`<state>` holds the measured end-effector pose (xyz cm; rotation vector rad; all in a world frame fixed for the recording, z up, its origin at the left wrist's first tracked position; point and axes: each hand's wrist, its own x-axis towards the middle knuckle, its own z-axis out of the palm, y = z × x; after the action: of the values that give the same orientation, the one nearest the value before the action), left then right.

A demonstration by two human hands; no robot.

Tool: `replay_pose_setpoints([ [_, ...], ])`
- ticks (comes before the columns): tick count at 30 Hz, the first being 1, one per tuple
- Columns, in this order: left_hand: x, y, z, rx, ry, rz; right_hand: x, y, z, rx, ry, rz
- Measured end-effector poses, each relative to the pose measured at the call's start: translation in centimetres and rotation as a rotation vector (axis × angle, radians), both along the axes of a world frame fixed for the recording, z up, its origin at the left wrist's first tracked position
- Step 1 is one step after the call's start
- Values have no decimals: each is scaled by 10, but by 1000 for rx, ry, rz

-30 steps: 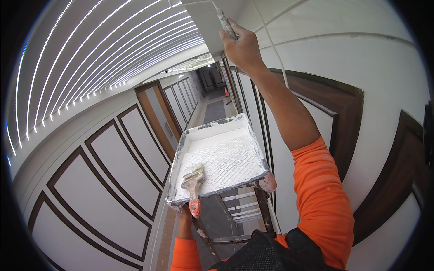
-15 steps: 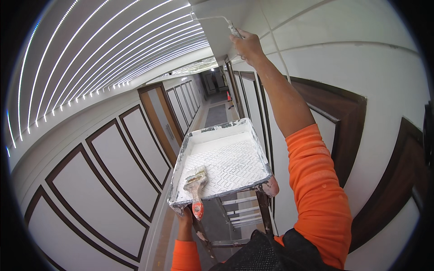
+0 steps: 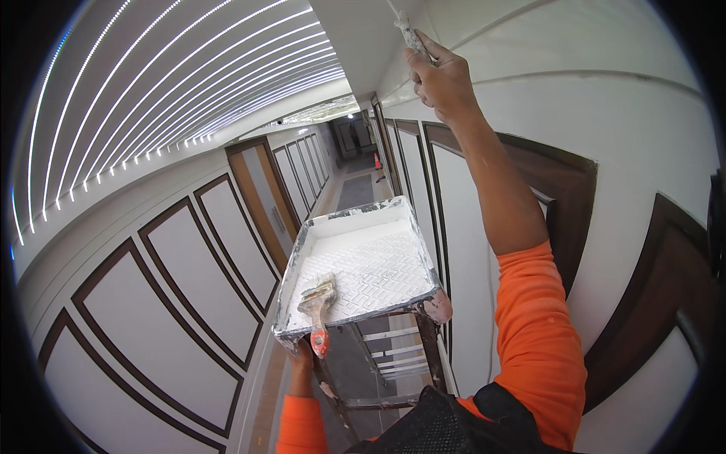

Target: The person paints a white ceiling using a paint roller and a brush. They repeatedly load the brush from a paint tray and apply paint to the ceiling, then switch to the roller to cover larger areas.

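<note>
Raised high at the upper right, my right hand [image 3: 445, 82] is closed around the paint-spattered handle of a paint roller [image 3: 409, 34]. Its wire frame runs up past the picture's top edge, so the roller head is out of view. A white-coated paint tray [image 3: 370, 261] with a ribbed floor rests on top of a stepladder [image 3: 432, 352]. Across its near left lies a paintbrush [image 3: 319, 306], bristles on the tray and red-tipped handle over the near rim. My left hand [image 3: 301, 356] holds the tray's near left corner from below, its fingers mostly hidden.
White wall with dark-framed panels [image 3: 560, 178] rises close on my right. More panels [image 3: 178, 250] and a wooden door [image 3: 261, 189] line the left side. Light strips cross the ceiling [image 3: 189, 76]. Far down the corridor stand an orange cone [image 3: 377, 160] and a person [image 3: 354, 136].
My right hand has moved right and slightly downward with the paint roller, whose wire frame now mostly leaves the view. The tray and left hand appear shifted slightly left as the view moved.
</note>
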<state>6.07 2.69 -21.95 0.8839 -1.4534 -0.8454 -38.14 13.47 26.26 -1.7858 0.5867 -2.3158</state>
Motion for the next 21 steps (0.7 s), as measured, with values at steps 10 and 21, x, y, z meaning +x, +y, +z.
replay_pose_setpoints([
  [10, -22, 21, 28, 56, 157, 58, 15, 53, -9, -212, 59, -151],
  [21, -27, 19, 29, 51, 216, 113, 19, 44, -9, -223, 38, -85],
])
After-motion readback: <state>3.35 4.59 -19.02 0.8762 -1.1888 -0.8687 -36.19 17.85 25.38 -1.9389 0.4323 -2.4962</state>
